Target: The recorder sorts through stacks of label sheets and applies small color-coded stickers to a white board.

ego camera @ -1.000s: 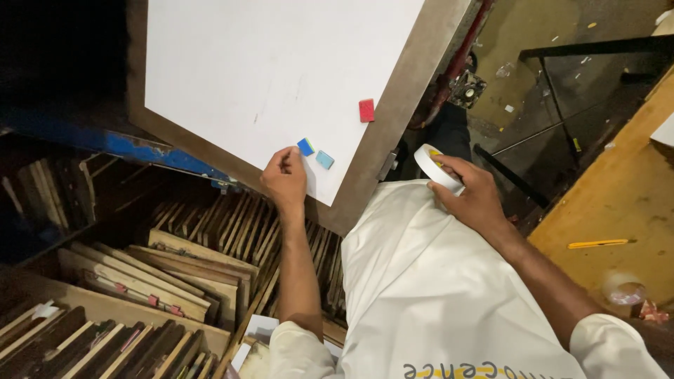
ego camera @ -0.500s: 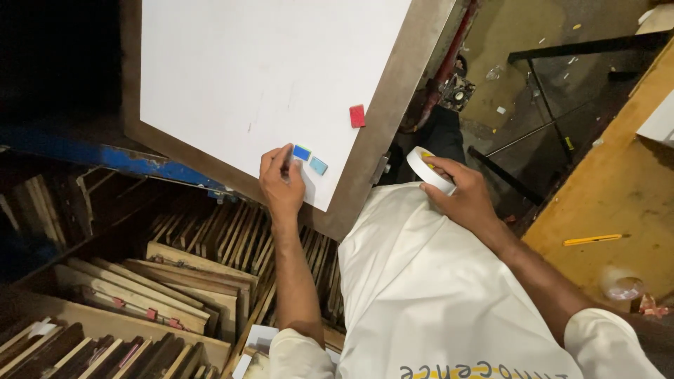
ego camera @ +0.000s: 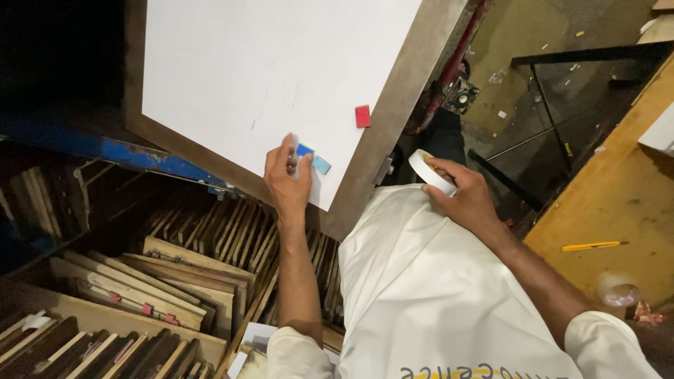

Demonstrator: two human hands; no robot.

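While the right hand [ego camera: 467, 200] still grips the tape roll [ego camera: 430, 172], the open left hand [ego camera: 288, 179] has slid onto the blue tabs [ego camera: 313, 158].

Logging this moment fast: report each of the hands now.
Left hand: open, fingertips pressing the blue pieces on the white sheet.
Right hand: closed around a white tape roll.

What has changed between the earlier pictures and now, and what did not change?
The left hand slid a little up the white sheet; its fingers now press the blue pieces, where before they only lay just below them. The right hand holds the tape roll as before. The red piece stayed.
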